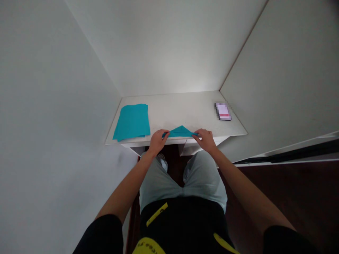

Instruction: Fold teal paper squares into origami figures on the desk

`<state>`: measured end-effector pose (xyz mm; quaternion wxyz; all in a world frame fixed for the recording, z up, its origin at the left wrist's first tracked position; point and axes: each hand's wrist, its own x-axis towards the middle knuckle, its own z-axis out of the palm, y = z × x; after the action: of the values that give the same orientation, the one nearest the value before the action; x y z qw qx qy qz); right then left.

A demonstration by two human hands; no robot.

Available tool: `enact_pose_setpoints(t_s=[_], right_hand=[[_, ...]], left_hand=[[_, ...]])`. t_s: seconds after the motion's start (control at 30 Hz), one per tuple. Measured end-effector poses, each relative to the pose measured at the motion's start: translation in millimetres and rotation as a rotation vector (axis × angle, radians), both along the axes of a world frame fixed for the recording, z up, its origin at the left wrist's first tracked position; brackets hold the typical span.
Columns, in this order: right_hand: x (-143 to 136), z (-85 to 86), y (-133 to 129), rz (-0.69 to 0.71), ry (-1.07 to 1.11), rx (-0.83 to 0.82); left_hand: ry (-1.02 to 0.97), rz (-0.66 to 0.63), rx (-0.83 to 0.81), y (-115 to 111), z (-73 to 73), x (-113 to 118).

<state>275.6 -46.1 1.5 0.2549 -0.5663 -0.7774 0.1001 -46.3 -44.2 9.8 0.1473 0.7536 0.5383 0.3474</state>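
Observation:
A folded piece of turquoise paper (182, 132), low and wide with a peak in the middle, lies along the front edge of the white desk (182, 109). My left hand (158, 140) pinches its left tip between thumb and fingers. At the opposite end, my right hand (206, 139) grips the right tip the same way. Fold lines show across the middle of the paper. Left of my left hand is a stack of flat turquoise sheets (133, 121), slightly out of line with one another.
Toward the desk's right side lies a phone (223, 111), its screen blurred out. White walls (169, 53) close in the desk at the back and left, with a white panel (286, 81) on the right. My legs (159, 183) are below the front edge.

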Motion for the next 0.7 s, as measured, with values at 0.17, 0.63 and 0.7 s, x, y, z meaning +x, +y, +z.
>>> enact_pose_setpoints(t_s=[0.17, 0.63, 0.7], right_hand=[[-2, 3.5, 28, -0.063, 0.085, -0.167], [-20, 0.3, 15, -0.086, -0.286, 0.047], [-24, 0.7, 10, -0.054, -0.324, 0.045]], left_hand=[[-0.075, 0.154, -0.146, 29, 0.3, 4], [0.344, -0.086, 0.085, -25, -25.5, -1], [0.377, -0.097, 0.089, -37, -28.0, -1]])
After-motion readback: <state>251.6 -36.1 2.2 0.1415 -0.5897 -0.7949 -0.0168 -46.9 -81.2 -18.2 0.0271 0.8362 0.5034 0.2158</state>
